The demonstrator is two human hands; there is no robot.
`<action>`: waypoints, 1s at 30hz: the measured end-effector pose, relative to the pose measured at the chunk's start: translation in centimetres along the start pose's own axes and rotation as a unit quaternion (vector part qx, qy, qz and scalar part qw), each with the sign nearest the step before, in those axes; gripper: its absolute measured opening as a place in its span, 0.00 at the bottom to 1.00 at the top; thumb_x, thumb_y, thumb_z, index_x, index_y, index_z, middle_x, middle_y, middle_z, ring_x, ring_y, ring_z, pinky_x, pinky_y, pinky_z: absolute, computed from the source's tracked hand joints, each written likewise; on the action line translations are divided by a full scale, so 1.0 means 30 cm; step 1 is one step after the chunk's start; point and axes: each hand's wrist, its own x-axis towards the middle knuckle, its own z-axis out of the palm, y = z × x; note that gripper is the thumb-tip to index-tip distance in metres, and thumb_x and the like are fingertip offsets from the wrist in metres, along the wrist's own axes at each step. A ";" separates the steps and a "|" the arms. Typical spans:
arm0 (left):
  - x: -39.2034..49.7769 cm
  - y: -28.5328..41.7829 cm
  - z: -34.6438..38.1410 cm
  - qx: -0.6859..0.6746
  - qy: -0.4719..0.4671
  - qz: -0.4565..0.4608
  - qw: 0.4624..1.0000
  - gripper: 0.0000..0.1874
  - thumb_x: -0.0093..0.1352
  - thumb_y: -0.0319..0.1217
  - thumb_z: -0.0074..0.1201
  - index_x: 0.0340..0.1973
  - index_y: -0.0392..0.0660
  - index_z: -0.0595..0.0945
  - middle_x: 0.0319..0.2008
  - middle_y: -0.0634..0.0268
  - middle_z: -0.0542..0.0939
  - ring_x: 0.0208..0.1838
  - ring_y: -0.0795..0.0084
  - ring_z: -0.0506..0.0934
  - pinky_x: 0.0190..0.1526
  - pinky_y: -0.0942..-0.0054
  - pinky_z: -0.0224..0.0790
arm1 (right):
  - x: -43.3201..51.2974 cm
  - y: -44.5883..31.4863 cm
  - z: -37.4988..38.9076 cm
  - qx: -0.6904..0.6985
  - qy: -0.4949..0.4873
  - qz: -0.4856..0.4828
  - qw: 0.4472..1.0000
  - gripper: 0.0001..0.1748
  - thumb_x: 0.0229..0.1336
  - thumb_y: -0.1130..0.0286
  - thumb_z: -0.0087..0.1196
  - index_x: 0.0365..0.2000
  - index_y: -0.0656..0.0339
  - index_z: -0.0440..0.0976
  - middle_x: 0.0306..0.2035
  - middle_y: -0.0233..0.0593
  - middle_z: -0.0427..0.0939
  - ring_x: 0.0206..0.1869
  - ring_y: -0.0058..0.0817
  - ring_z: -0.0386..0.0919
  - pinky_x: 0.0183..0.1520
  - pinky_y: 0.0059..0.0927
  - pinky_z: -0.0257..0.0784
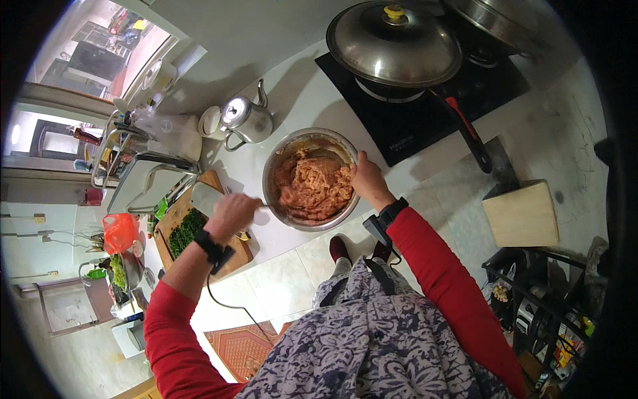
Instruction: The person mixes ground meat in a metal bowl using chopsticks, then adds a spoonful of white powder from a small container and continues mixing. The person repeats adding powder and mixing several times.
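Note:
A stainless steel bowl (310, 228) filled with pinkish minced meat (314, 182) stands on the white counter before me. My right hand (370, 180) grips its rim on the right side, the thumb over the edge. With my left hand (233, 215), closed in a fist left of the bowl, I hold a thin utensil (269, 205). Its far end runs into the meat, so I cannot tell its kind. Behind my left hand, a wooden cutting board (242, 257) bears chopped green herbs (187, 232) and a wide-bladed knife (205, 198).
A metal kettle (251, 122) and a white cup (212, 122) stand beyond the bowl. On the right, a lidded wok (394, 55) sits on the black cooktop (398, 142), its handle (468, 134) sticking out toward me. A utensil rack (107, 149) and a red plastic bag (120, 233) are at left.

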 end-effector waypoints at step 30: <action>-0.036 -0.104 0.086 -0.077 0.054 -0.058 0.994 0.10 0.65 0.29 0.45 0.36 0.49 0.82 0.26 0.56 0.80 0.31 0.56 0.79 0.31 0.61 0.72 | -0.009 -0.013 0.037 -0.019 0.030 -0.017 0.999 0.15 0.57 0.71 0.46 0.42 0.68 0.59 0.29 0.63 0.75 0.34 0.58 0.75 0.38 0.52 0.72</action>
